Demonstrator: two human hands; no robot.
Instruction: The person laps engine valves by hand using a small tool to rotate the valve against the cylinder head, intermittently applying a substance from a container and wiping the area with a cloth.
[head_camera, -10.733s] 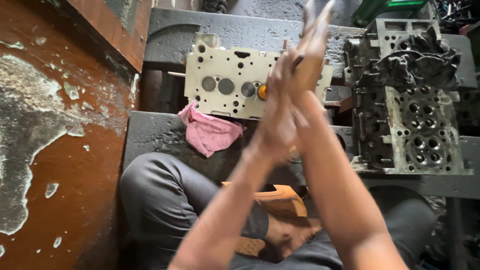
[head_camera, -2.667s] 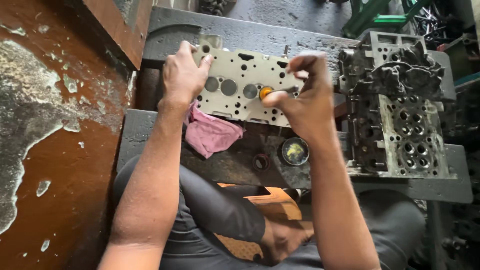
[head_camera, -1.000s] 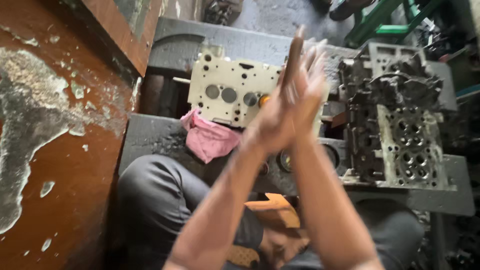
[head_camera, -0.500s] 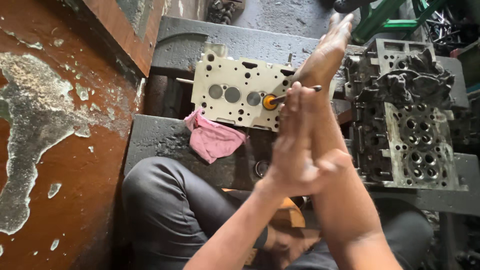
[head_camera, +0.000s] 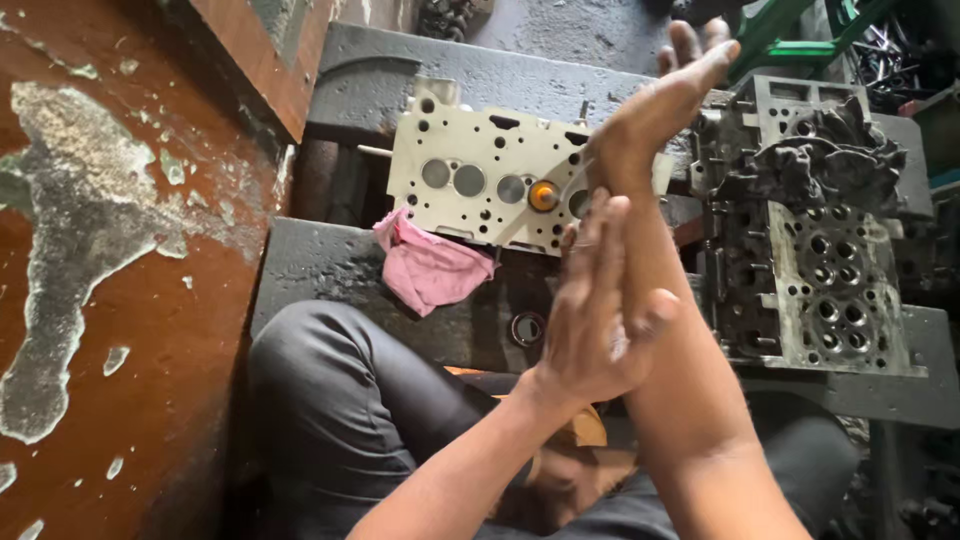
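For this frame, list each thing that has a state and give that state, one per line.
Left hand: open, flat against the right forearm, holding nothing visible.
Right hand: open, fingers stretched upward.
Pale cylinder head: lying flat, ported face up, an orange piece seated in one round opening.
Pink rag: crumpled against the pale head's near edge.
Dark cylinder head: lying flat, grimy.
Small round tin: open, on the block.

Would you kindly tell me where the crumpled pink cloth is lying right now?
In the head view, the crumpled pink cloth lies left of centre, at the lower left corner of the pale metal cylinder head, above the person's knee.
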